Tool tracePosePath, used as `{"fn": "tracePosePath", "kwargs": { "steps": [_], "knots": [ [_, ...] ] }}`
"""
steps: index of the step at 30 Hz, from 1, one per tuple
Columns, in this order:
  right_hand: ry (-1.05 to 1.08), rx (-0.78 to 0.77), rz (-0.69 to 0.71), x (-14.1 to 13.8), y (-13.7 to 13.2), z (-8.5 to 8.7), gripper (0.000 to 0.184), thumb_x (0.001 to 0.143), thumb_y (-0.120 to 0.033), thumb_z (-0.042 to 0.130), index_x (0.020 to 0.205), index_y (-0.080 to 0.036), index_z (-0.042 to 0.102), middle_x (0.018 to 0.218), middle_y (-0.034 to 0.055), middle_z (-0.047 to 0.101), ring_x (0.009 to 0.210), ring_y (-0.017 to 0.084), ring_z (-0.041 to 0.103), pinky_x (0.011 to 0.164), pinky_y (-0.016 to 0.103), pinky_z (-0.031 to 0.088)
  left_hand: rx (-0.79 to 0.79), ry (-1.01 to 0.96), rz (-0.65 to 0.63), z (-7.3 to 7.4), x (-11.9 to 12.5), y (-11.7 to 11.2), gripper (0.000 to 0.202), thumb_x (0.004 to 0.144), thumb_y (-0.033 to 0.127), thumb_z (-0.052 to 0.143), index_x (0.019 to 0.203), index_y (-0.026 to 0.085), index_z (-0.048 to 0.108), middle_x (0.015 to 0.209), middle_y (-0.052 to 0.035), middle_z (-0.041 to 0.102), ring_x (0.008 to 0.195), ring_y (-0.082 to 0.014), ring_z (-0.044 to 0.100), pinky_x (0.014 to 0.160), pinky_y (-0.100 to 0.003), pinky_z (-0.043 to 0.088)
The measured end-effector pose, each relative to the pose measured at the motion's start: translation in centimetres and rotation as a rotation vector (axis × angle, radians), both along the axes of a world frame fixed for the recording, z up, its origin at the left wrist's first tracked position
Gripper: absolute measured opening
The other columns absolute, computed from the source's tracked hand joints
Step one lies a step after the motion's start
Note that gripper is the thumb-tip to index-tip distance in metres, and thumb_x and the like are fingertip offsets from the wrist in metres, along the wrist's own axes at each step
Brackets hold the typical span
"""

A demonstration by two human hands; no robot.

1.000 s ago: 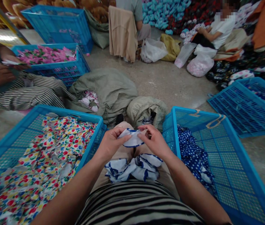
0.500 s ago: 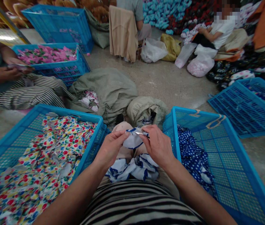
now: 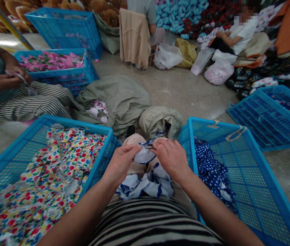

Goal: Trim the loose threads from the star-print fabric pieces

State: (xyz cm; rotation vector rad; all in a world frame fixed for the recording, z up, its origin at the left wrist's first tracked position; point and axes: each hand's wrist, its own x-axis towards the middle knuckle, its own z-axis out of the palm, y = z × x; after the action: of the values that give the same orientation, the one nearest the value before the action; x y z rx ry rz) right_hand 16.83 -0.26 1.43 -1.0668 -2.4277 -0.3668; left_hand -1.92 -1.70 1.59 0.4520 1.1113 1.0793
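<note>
Between finger and thumb, my left hand (image 3: 122,159) pinches the edge of a white cloth piece with blue trim (image 3: 144,156), held above my knees. My right hand (image 3: 172,155) is closed around small metal thread snips (image 3: 148,146), their blades lying against the blue edge of that piece. Its fingers partly cover the snips' handle. On my lap lie more white and blue cloth pieces (image 3: 145,184), crumpled together.
At my left stands a blue crate (image 3: 93,127) of colourful dotted cloth; at my right, another blue crate (image 3: 260,164) with navy dotted cloth. Ahead lie green sacks (image 3: 124,95). A co-worker's hands (image 3: 11,80) hold cloth at far left. Two more people sit further back.
The snips have turned slightly along the cloth's blue edge, and my right hand has shifted a little left. At far left, the co-worker's hands have moved with their cloth.
</note>
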Motion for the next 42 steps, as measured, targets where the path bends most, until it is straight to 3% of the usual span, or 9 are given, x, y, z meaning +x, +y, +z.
{"fn": "tracePosePath", "kwargs": {
  "steps": [12, 14, 17, 21, 25, 29, 32, 34, 42],
  "knots": [
    [0.190, -0.057, 0.039, 0.4, 0.1, -1.2, 0.012, 0.103, -0.029, 0.056, 0.108, -0.019, 0.057, 0.103, 0.0072, 0.070, 0.090, 0.020, 0.059, 0.075, 0.036, 0.039, 0.011, -0.049, -0.018, -0.4, -0.1, -0.1, 0.038, 0.054, 0.038, 0.095, 0.069, 0.009, 0.076, 0.065, -0.0046, 0.067, 0.061, -0.0121, 0.061, 0.059, -0.021, 0.050],
    [0.459, -0.230, -0.018, 0.6, 0.2, -1.5, 0.017, 0.103, -0.031, 0.053, 0.113, -0.018, 0.056, 0.107, 0.0090, 0.067, 0.096, 0.020, 0.061, 0.079, 0.034, 0.043, 0.004, -0.045, -0.005, -0.6, -0.2, -0.1, 0.041, 0.051, 0.040, 0.096, 0.071, 0.009, 0.076, 0.069, -0.0057, 0.069, 0.062, -0.0118, 0.062, 0.060, -0.020, 0.051],
    [0.851, -0.697, -0.092, 0.6, 0.5, -1.7, 0.031, 0.097, -0.039, 0.060, 0.119, -0.018, 0.057, 0.090, 0.0024, 0.061, 0.080, 0.015, 0.058, 0.070, 0.028, 0.046, -0.006, -0.049, -0.002, -0.8, -0.2, -0.2, 0.044, 0.049, 0.041, 0.098, 0.073, 0.010, 0.077, 0.071, -0.0056, 0.070, 0.065, -0.0114, 0.062, 0.062, -0.019, 0.051],
    [0.969, -1.039, -0.078, -0.4, 0.9, -1.1, 0.026, 0.089, -0.043, 0.065, 0.093, -0.017, 0.065, 0.073, -0.0017, 0.054, 0.067, 0.012, 0.049, 0.063, 0.024, 0.040, 0.007, -0.020, -0.024, -0.8, -0.2, -0.3, 0.046, 0.053, 0.044, 0.097, 0.079, 0.012, 0.077, 0.078, -0.0061, 0.072, 0.069, -0.0118, 0.063, 0.066, -0.019, 0.052],
    [0.978, -1.005, -0.068, -1.4, 1.0, -0.6, 0.024, 0.089, -0.039, 0.065, 0.081, -0.017, 0.062, 0.074, -0.0004, 0.058, 0.072, 0.012, 0.051, 0.065, 0.024, 0.040, 0.095, 0.117, -0.114, -1.2, 0.3, -0.2, 0.055, 0.057, 0.043, 0.095, 0.102, 0.015, 0.078, 0.093, -0.0072, 0.075, 0.076, -0.0149, 0.066, 0.070, -0.023, 0.053],
    [0.941, -0.976, -0.112, -0.8, 0.8, -0.8, 0.028, 0.096, -0.044, 0.056, 0.092, -0.017, 0.062, 0.082, 0.0012, 0.059, 0.078, 0.014, 0.054, 0.070, 0.025, 0.042, 0.202, 0.349, -0.057, -1.8, 0.6, -0.1, 0.039, 0.064, 0.044, 0.088, 0.088, 0.015, 0.080, 0.081, -0.0061, 0.074, 0.067, -0.0166, 0.064, 0.064, -0.025, 0.051],
    [0.909, -0.950, -0.149, 0.0, 0.2, -1.0, 0.038, 0.106, -0.049, 0.035, 0.113, -0.019, 0.055, 0.088, 0.0022, 0.060, 0.084, 0.016, 0.056, 0.074, 0.028, 0.043, 0.404, 0.608, 0.031, -1.8, 0.7, -0.4, 0.017, 0.077, 0.035, 0.079, 0.085, 0.020, 0.081, 0.084, -0.0044, 0.075, 0.076, -0.0190, 0.067, 0.074, -0.027, 0.052],
    [0.839, -0.977, -0.124, 0.3, -0.5, -1.0, 0.038, 0.108, -0.049, 0.028, 0.108, -0.019, 0.053, 0.087, 0.0024, 0.059, 0.084, 0.016, 0.056, 0.075, 0.029, 0.042, 0.552, 0.771, 0.062, -1.8, 0.5, -0.7, 0.010, 0.083, 0.029, 0.074, 0.087, 0.023, 0.080, 0.088, -0.0034, 0.076, 0.083, -0.0197, 0.068, 0.082, -0.028, 0.051],
    [0.594, -0.897, -0.105, -1.0, -1.4, -0.5, 0.027, 0.106, -0.041, 0.035, 0.108, -0.019, 0.052, 0.094, 0.0058, 0.065, 0.083, 0.019, 0.060, 0.072, 0.031, 0.042, 0.849, 0.967, -0.014, -2.6, 0.0, -1.1, 0.013, 0.095, 0.021, 0.064, 0.101, 0.022, 0.075, 0.099, -0.0029, 0.076, 0.094, -0.0175, 0.069, 0.089, -0.028, 0.049]
  ]
}}
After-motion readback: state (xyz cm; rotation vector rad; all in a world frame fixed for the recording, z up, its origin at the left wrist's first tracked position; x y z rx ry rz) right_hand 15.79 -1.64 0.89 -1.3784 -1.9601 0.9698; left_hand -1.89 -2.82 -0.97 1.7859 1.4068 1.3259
